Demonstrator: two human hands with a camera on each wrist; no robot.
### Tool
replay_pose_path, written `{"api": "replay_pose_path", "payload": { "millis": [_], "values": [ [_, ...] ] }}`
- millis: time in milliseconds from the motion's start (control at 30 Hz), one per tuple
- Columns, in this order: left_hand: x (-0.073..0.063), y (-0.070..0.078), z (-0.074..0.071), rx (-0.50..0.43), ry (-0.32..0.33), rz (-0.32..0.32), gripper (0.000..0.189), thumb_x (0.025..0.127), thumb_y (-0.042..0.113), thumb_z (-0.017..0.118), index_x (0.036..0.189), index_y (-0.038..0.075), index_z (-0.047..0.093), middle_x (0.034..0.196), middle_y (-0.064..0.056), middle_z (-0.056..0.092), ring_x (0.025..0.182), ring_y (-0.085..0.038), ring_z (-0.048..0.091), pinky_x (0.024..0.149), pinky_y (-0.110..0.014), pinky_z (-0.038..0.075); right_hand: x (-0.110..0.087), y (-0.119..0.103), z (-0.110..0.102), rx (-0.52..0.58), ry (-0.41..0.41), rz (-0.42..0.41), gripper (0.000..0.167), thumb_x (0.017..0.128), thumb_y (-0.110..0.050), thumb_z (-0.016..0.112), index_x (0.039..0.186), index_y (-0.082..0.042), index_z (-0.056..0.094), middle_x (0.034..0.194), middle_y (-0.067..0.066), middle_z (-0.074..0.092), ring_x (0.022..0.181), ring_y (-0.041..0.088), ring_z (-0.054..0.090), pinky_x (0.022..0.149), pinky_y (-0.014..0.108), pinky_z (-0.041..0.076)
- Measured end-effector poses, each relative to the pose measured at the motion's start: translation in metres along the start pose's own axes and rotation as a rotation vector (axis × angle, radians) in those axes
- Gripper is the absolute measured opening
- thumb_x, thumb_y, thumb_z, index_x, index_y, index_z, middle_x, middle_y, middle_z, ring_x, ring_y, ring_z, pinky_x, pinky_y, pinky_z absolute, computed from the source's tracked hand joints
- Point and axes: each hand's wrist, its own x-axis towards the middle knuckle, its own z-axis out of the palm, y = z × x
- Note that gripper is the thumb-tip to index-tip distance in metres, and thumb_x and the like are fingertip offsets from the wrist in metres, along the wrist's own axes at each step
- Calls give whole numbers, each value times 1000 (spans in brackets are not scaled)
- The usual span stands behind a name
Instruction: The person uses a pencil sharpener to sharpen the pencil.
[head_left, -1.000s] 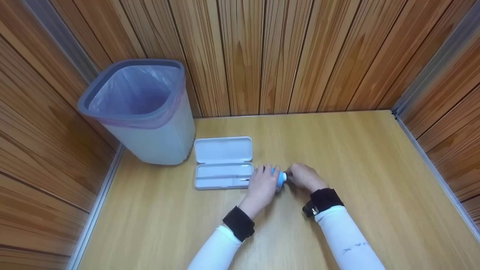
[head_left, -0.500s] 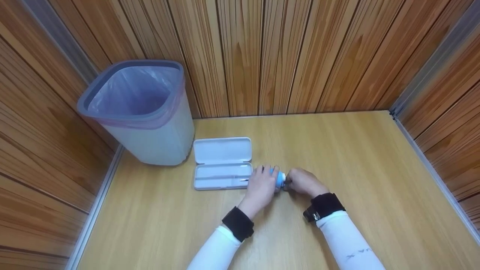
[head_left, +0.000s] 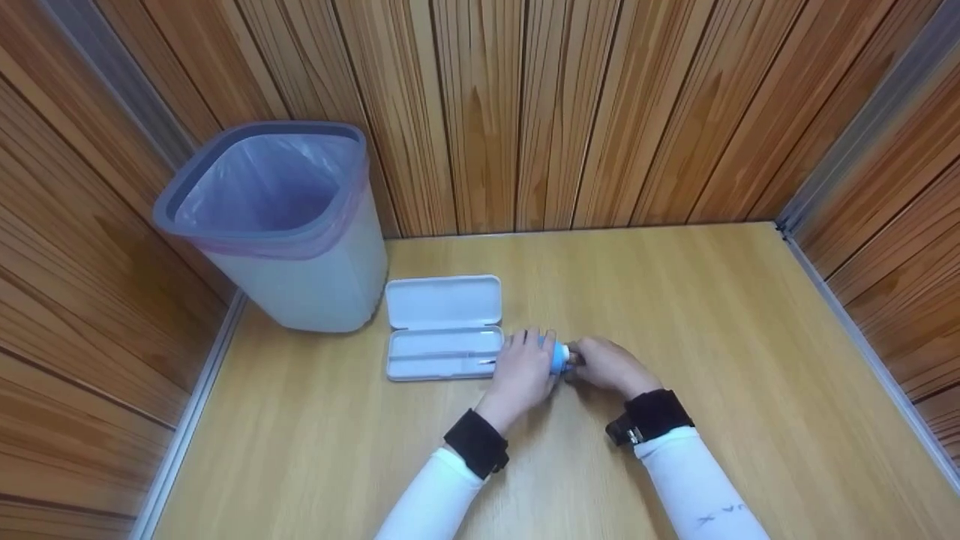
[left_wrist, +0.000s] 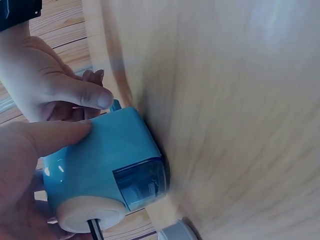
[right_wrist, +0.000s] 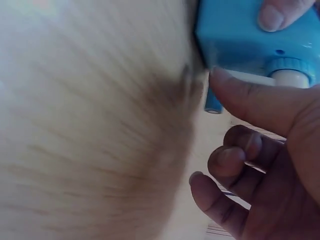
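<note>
My left hand [head_left: 523,369] grips a blue hand-crank pencil sharpener [left_wrist: 112,145] lying on its side on the table. A dark pencil [left_wrist: 94,230] sticks out of its round pale front, pointing left over the pencil case [head_left: 425,366]. At the sharpener's other end is my right hand [head_left: 611,365]. In the right wrist view, the thumb lies against the white crank arm [right_wrist: 252,77], beside its blue knob [right_wrist: 213,102]. The other fingers are loosely bent and apart from the knob. A dark window [left_wrist: 142,182] shows on the sharpener's side.
The pencil case lies open, lid [head_left: 444,301] folded back, left of the sharpener. A lined waste bin [head_left: 315,289] stands at the back left. Wood-panelled walls [head_left: 487,112] bound the wooden table [head_left: 300,450] at the back and both sides.
My right hand's fingers have shifted around the crank, from a tighter curl to a looser one. My left hand keeps its grip on the sharpener. The view has drifted slightly.
</note>
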Motion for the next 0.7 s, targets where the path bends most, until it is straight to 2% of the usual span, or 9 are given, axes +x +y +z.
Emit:
{"api": "replay_pose_path", "payload": {
  "millis": [100, 167, 333, 467, 567, 700],
  "values": [
    [-1, -4, -3, -25, -21, 8, 75, 83, 43, 75, 143, 7, 48, 130, -16, 52, 117, -29, 52, 97, -41, 45, -4, -5, -8, 2, 12, 16, 33, 90, -10, 69, 123, -9, 67, 102, 9, 68, 89, 24, 63, 85, 47, 51],
    [-3, -8, -6, -49, -42, 14, 83, 82, 45, 76, 146, 7, 43, 136, -18, 48, 121, -30, 51, 99, -41, 45, -6, -10, -13, -7, 30, 33, 40, 94, -10, 64, 134, -8, 60, 115, 16, 65, 98, 30, 63, 88, 49, 50],
    [-11, -21, -16, -143, -87, 8, 91, 81, 45, 78, 151, 6, 34, 142, -20, 42, 128, -33, 46, 104, -43, 41, -10, -24, -21, -3, 128, -6, 35, 100, -14, 56, 134, -8, 59, 131, 21, 56, 116, 39, 57, 95, 55, 46],
    [-21, -35, -20, -222, -76, -13, 87, 81, 41, 79, 148, 2, 39, 141, -21, 44, 129, -35, 45, 104, -44, 40, -9, -36, -18, 25, 197, -77, 37, 99, -25, 60, 133, -11, 60, 128, 17, 56, 114, 35, 58, 92, 51, 50],
    [-28, -45, -21, -250, -56, -21, 80, 82, 37, 79, 144, -1, 45, 141, -22, 44, 129, -35, 45, 104, -45, 40, -7, -43, -11, 33, 199, -123, 47, 94, -37, 65, 135, -15, 59, 129, 11, 56, 115, 30, 57, 91, 49, 50],
    [-36, -54, -18, -256, -20, -15, 69, 83, 31, 78, 137, -3, 52, 138, -21, 49, 124, -34, 50, 103, -43, 42, 1, -48, 4, 6, 183, -197, 59, 88, -48, 69, 136, -16, 58, 135, 9, 54, 123, 31, 52, 99, 50, 45]
  ]
}}
